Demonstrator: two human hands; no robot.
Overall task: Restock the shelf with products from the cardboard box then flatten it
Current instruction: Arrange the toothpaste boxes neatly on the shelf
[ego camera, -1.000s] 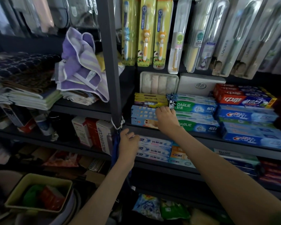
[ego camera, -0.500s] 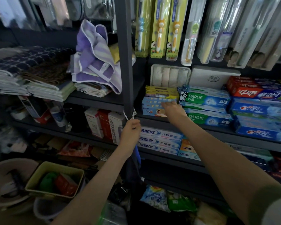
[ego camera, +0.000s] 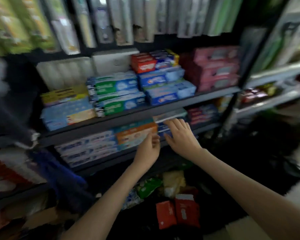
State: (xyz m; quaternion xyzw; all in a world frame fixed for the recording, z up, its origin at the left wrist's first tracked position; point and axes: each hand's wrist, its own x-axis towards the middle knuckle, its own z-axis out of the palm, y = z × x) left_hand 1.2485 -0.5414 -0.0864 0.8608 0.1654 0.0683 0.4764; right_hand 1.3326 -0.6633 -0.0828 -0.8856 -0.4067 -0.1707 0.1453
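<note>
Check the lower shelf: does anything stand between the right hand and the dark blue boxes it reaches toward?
Nothing visible does. The right hand, spread open, is already at the front of the dark blue boxes. The left hand is beside it, before the orange box, not between them. The frame is blurred.

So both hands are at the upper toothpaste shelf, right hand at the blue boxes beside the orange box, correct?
Wrong shelf: the head view shows left hand and right hand at the lower shelf, not the upper. Right hand is at the blue boxes beside the orange box.
</note>
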